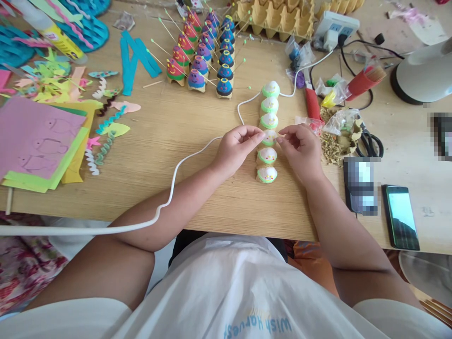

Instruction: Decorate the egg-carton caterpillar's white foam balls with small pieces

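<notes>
A strip of egg-carton cups (267, 157), coated in white and pale green clay with small faces, runs away from me on the table. My left hand (237, 147) is at the left side of one cup near the middle, thumb and forefinger pinched together. On its right side my right hand (299, 148) has its thumb and fingertips drawn together, close to the same cup. Whatever either pinch holds is too small to make out. Cups nearest me show tiny coloured dots on their faces. My left fingers partly cover the cup between the hands.
Painted carton cups with pins (201, 63) stand at the back, before a bare egg tray (273, 21). A white cable (173, 183) crosses my left arm. Coloured paper (42, 141) and cutouts lie left; clay bags (341, 120), shavings (334, 146) and a phone (401, 216) lie right.
</notes>
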`<state>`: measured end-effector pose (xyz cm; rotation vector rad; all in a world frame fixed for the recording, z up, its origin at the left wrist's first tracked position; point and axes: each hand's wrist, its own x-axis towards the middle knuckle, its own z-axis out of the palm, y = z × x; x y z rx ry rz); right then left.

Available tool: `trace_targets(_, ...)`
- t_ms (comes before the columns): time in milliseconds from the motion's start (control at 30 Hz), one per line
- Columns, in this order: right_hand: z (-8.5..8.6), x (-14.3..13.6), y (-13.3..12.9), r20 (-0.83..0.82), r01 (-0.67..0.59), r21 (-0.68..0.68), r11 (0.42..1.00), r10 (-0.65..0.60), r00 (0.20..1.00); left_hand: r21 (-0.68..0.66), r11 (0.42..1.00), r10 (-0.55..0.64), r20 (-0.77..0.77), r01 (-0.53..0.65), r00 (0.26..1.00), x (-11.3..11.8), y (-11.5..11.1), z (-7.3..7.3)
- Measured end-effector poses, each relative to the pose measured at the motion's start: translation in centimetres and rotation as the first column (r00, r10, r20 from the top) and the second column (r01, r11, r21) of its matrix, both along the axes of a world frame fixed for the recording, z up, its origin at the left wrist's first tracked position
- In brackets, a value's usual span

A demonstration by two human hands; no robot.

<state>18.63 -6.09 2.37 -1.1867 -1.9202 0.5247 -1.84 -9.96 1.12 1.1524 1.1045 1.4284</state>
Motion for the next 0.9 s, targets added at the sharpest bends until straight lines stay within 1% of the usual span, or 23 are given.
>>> trace_targets(100, -0.23, 0.23, 0.31, 0.005, -0.031, -0.035, 0.999, 0.031, 1.000, 0.006, 1.000, -0.004, 0.015, 0.004, 1.000, -0.02, 0.03, -0.11)
trace_targets(233, -0.41, 0.41, 0.58, 0.016, -0.043, -0.048, 0.998, 0.044, 0.999, 0.000, 1.000, -0.003, 0.013, 0.003, 1.000, -0.08, 0.09, -0.17)
trace_targets(400, -0.55, 0.37, 0.64, 0.003, -0.033, -0.057, 0.998, 0.034, 0.999, -0.009, 1.000, -0.004, 0.011, 0.004, 1.000, -0.08, 0.09, 0.00)
trace_targets(600, -0.70, 0.17, 0.61, -0.030, -0.034, -0.064, 0.997, 0.032, 0.999, 0.025, 1.000, -0.014, 0.031, 0.014, 0.999, -0.06, 0.11, -0.19)
trace_targets(767, -0.87, 0.06, 0.70, -0.049, -0.007, -0.087, 0.996, 0.003, 0.999, -0.010, 1.000, -0.012, 0.018, 0.012, 1.000, -0.02, 0.08, -0.08)
trace_targets(900, -1.04, 0.03, 0.77, -0.068, -0.018, -0.099, 0.995, 0.011, 0.998, -0.025, 1.000, -0.009, 0.023, 0.009, 1.000, 0.03, 0.02, 0.12)
